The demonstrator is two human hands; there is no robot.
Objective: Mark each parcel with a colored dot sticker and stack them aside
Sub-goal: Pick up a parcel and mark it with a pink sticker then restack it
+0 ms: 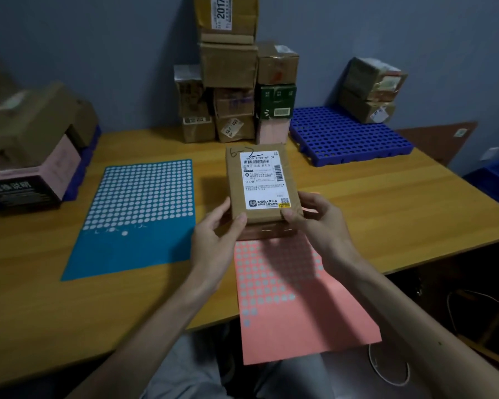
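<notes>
Item one, wall (98, 53): we record a plain grey-blue surface, well beyond both hands, dimly lit.
Item two, table (386, 197): a yellow-orange wooden top lying under the left hand (213, 240) and the right hand (320, 223).
Item three, brown board (438, 142): set against the wall, far beyond and right of the right hand, a small label on it.
Item four, floor (444, 272): we note it dark, right of the right hand, with a thin pale cable (473, 293).
</notes>
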